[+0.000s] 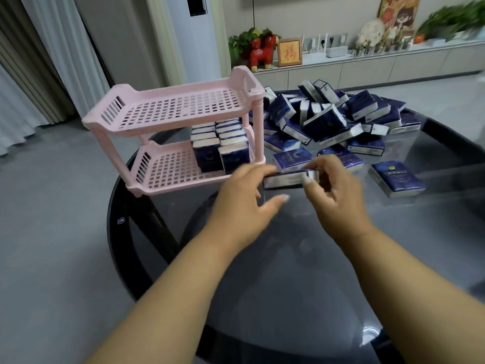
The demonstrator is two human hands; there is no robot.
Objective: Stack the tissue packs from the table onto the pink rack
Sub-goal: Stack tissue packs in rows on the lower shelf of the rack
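Now both hands, left hand (245, 190) & right hand (334, 190), pinch one tissue pack (290, 178) btwn them, near pink rack (183, 111).

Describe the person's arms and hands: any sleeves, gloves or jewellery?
Both forearms are bare as far as the frame shows, with no sleeves in view. The left hand and right hand wear no gloves, and no watch, bracelet or ring is visible. The fingernails look short and unpainted.

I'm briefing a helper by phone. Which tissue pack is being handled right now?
Start at the pink rack on the dark glass table. Just in front of its right end, both hands meet over the glass. The held tissue pack is the only one raised off the table, gripped between the left hand and right hand.
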